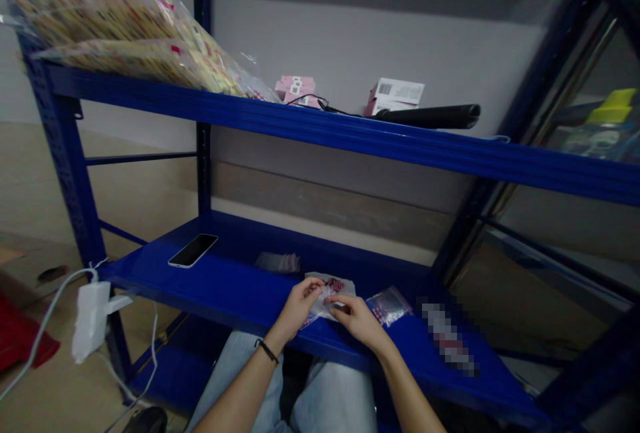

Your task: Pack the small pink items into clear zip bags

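On the lower blue shelf, a white sheet [350, 287] carries a small heap of dark red bead-like pieces [336, 283]. My left hand [303, 301] is at the sheet's left side, its thumb and fingers drawn together. From the right, my right hand [356, 318] reaches over the sheet's near edge with its fingers bent in a pinch. Something pale and see-through shows between the fingertips, too small to name. Close by my right hand lies a clear plastic bag [393, 305] with pink and red bits inside. Behind my left hand is another small clear bag [277, 262].
A phone [194, 250] lies at the shelf's left. A blurred-out item [447, 336] is at the right. The upper shelf [300, 119] holds bulging plastic bags [125, 33], pink-and-white boxes [395, 93] and a black tube-like object [430, 117]. A white power strip [91, 319] hangs by the left post.
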`<state>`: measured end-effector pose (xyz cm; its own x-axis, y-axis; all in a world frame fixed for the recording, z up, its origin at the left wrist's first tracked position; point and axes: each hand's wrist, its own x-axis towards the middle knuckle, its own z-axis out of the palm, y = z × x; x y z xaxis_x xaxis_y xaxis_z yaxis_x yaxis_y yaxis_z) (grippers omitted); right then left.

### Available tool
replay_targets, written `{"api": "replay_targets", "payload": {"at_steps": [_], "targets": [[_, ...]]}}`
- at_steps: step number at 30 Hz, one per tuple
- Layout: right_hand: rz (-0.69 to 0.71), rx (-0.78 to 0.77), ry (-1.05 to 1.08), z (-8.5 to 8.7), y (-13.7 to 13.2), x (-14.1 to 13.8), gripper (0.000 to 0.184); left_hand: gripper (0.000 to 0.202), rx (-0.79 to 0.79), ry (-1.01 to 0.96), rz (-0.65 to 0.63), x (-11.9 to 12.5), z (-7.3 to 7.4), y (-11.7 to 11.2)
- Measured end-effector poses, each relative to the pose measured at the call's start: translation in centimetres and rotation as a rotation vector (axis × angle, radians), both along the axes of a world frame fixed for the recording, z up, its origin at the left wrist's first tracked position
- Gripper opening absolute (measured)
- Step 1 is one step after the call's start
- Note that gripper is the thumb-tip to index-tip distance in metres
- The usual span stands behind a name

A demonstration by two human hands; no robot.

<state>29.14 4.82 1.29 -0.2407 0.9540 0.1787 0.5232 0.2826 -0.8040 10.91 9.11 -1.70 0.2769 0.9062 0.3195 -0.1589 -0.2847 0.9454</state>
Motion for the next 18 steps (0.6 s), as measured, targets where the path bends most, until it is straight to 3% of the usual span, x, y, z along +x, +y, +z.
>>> {"api": "replay_targets", "payload": {"at_steps": [5,9,13,16,18], "targets": [[0.007,0.056,0.005,-0.1,0.3,-0.3,0.023,0.029,-0.024,-0.007,-0.027,0.0,0.0,-0.2],[0.034,-0.014,0.128,-0.3,0.1,-0.5,0.032,0.028,0.002,0.019,-0.015,0.1,0.0,-0.1],[0.054,-0.135,0.211,-1.0,0.2,-0.3,0.043,0.028,0.13,0.123,0.037,0.1,0.0,-0.1],[0.071,-0.167,0.241,-1.3,0.5,0.0,0.049,0.029,0.328,0.257,0.074,-0.2,0.4,-0.5],[0.081,-0.195,0.273,-1.3,0.4,0.2,0.049,0.041,0.454,0.381,0.069,-0.6,1.1,-1.0]]}}
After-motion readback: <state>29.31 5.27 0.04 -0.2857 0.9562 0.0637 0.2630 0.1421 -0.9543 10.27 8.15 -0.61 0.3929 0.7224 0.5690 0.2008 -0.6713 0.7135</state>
